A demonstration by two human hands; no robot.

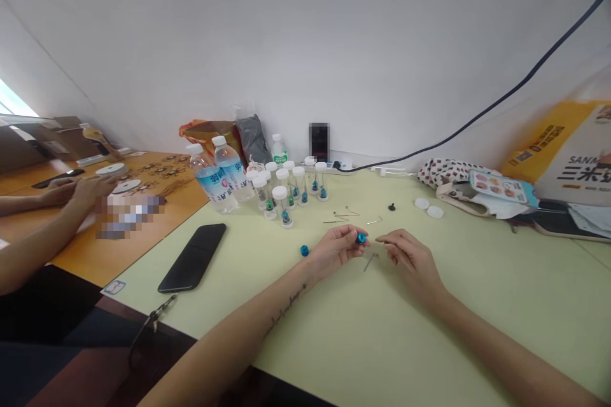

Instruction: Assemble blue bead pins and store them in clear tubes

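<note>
Between the thumb and fingers of my left hand [335, 248] is a small shiny blue metal part [361, 238]. My right hand [414, 262] is just to its right, apart from it, with thumb and fingers pinched together; what they hold, if anything, is too small to make out. Below the gap between the hands lies a thin metal pin-like piece [369, 262]. A second blue part [304, 250] rests beside my left wrist. Beyond my hands lie thin bent metal rods [346, 214], an L-shaped rod [375, 220] and a small black part [392, 206].
Several clear tubes with white caps [280, 193] stand at the back left beside water bottles [210, 181]. A black phone [192, 257] lies left, white lids [435, 212] and a patterned pouch [449, 172] right. A co-worker's hands [90, 189] are at the orange table [157, 210].
</note>
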